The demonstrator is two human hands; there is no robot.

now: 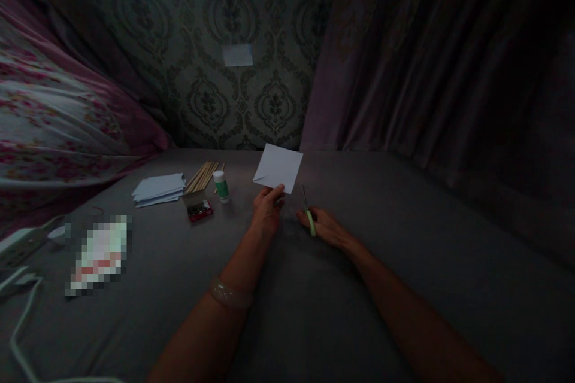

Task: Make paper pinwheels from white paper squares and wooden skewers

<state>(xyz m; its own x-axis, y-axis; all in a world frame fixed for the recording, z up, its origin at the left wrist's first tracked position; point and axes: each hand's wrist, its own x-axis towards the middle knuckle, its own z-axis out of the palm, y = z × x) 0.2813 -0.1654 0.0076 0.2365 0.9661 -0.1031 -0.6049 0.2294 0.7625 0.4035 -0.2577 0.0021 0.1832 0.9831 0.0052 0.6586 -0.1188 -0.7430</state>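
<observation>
A white sheet of paper (278, 166), roughly square, is pinched at its lower edge between the thumb and fingers of my left hand (267, 209). A crease or slit shows near its lower left corner. My right hand (327, 226) is closed round the pale green handle of a pair of scissors (311, 221). Their metal blades point up and away from me, a little to the right of the paper and apart from it. In this dim light I cannot tell whether the blades are spread.
On the grey cloth surface (431, 239), to the left, lie a stack of white paper (159, 189), several wooden sticks (202, 177), an upright glue stick (220, 187) and a small open red box (199, 210). Nearer left are a blurred-out packet (101, 254), a power strip (20, 245) and a white cable (22, 323).
</observation>
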